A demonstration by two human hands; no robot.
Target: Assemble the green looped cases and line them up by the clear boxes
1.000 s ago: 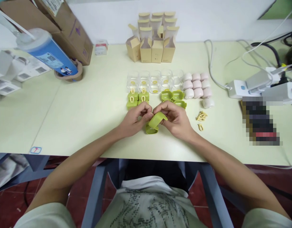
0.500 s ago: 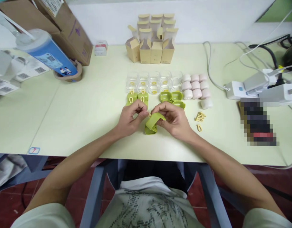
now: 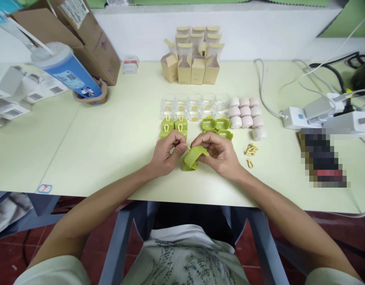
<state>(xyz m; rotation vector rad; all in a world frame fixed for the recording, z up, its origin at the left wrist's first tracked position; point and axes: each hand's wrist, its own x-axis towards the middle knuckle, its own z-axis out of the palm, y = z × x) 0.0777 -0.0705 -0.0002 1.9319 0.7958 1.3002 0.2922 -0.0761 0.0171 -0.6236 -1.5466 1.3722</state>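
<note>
My right hand [image 3: 219,154] grips a green plastic case [image 3: 194,156] with its curved lid raised. Against the case's left edge, my left hand [image 3: 169,152] pinches a small yellow loop [image 3: 188,148], mostly hidden by the fingertips. Behind my left hand sit green cases with yellow loops [image 3: 168,125]. Open green cups [image 3: 222,124] stand just behind my right hand. To the right lie a small pile of yellow loops [image 3: 251,149] and one single loop [image 3: 250,163]. White and pink rounded pieces [image 3: 246,111] form rows beside clear cups [image 3: 195,106].
Small cardboard boxes [image 3: 197,69] stand near the wall. At the left are a blue cup [image 3: 77,77], a large carton [image 3: 96,47] and white boxes [image 3: 12,87]. A power strip [image 3: 298,118] with cables and a pixelated dark object [image 3: 322,156] lie at the right.
The camera view has tilted slightly, so the table appears lower. Both hands keep their hold, and the green case's lid is turned a little differently between them.
</note>
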